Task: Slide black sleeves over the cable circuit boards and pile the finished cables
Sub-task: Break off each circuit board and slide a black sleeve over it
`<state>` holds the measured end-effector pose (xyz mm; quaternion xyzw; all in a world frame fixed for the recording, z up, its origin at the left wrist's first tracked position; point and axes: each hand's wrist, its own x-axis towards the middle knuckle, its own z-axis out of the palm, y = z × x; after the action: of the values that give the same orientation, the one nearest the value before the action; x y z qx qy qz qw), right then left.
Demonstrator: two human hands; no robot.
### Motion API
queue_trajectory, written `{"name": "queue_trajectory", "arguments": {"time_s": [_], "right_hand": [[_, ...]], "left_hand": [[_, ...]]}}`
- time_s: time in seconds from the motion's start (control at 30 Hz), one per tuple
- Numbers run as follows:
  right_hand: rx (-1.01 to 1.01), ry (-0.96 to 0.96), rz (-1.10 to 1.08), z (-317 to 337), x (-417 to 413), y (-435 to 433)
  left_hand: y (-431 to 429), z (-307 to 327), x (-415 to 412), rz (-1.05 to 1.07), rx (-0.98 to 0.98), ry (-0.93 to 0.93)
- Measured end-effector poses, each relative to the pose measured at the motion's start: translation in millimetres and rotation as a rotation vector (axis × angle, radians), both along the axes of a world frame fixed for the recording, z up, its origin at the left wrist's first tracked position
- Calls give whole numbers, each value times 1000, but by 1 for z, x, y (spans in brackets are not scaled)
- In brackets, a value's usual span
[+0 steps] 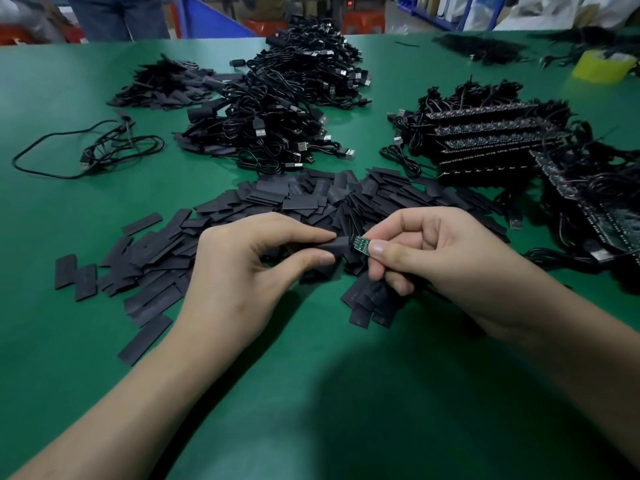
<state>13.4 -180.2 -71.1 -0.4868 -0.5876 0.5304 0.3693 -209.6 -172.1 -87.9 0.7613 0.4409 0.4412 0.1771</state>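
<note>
One wide-angle camera on my head looks forward and down across the green counter (69,341), close above its near edge, taking in the whole surface to its far edge.

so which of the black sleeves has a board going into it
The sleeve pinched by the left hand: the green board meets its end. Other sleeves have none.

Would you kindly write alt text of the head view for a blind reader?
The left hand pinches a black sleeve against the green circuit board pinched by the right hand, above loose sleeves on a green table. Cable piles lie behind.
</note>
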Motion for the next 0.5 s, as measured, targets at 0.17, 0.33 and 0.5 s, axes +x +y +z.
{"name": "queue_trajectory", "arguments": {"time_s": [0.17, 0.33, 0.5], "right_hand": [[51, -89, 6, -1, -3, -2], [75, -194, 23, -2, -4, -2], [49, -200, 49, 0, 0, -2]], "left_hand": [[-1, 0, 0, 3, 4, 28], [-1, -1, -2, -29, 57, 131], [1, 0, -5, -90, 123, 254]]}}
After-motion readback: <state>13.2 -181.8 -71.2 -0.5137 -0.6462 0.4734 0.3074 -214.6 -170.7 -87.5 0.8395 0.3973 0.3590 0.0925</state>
